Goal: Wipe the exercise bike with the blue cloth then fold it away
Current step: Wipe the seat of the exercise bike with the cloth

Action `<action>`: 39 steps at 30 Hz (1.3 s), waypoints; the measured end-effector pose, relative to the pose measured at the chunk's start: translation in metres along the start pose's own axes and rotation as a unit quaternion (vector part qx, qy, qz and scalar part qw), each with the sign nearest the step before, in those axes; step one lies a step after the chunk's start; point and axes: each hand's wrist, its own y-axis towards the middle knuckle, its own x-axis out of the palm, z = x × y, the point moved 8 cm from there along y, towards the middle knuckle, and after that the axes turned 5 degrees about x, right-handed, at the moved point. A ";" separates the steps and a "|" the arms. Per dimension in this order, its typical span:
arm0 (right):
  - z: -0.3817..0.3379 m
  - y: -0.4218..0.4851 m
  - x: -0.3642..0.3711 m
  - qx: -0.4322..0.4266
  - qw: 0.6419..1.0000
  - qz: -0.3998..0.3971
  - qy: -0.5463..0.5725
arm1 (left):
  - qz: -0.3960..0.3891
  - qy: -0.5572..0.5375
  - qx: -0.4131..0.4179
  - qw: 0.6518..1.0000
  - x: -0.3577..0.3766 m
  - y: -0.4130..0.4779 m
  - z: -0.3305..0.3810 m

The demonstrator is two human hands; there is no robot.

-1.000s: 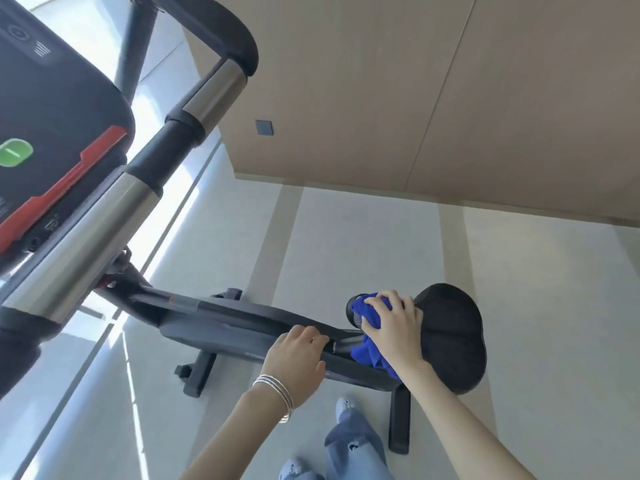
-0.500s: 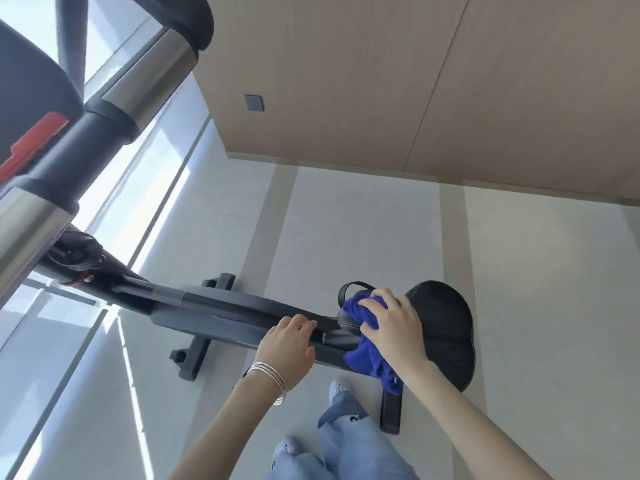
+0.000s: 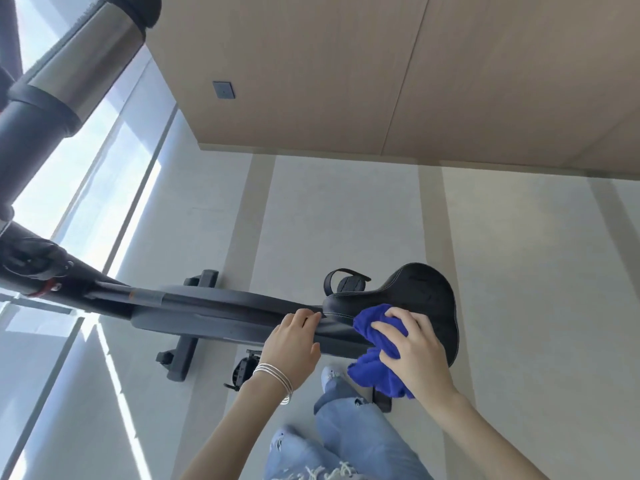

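Observation:
The exercise bike's dark grey frame point(image 3: 214, 306) runs from the left edge towards the black saddle point(image 3: 422, 292) at centre right. My right hand point(image 3: 412, 344) presses a bunched blue cloth point(image 3: 377, 362) against the near side of the saddle, with part of the cloth hanging below. My left hand point(image 3: 294, 341), silver bangles on its wrist, grips the frame just in front of the saddle's nose. A handlebar point(image 3: 65, 71) of chrome and black foam crosses the upper left.
A pedal with a strap point(image 3: 343, 282) shows beyond the frame, another pedal point(image 3: 242, 372) below it. The front foot bar point(image 3: 187, 334) rests on the pale tiled floor. A wood-panelled wall point(image 3: 381, 71) stands behind, a window point(image 3: 86, 188) at left. My jeans-clad legs point(image 3: 339, 434) are at the bottom.
The view has tilted, so the console has left the frame. My right hand with the cloth has moved from the saddle's nose back along its near side. The left hand keeps its grip.

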 end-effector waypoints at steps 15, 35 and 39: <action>0.090 -0.051 -0.033 0.209 0.973 0.090 0.036 | -0.019 0.056 0.108 0.992 -0.007 0.059 0.053; 0.076 0.025 -0.042 0.076 0.985 0.152 0.000 | -0.031 0.119 0.055 0.991 0.004 0.069 0.061; 0.099 0.053 -0.043 0.153 0.979 0.120 0.054 | -0.030 0.123 0.051 0.991 0.003 0.071 0.060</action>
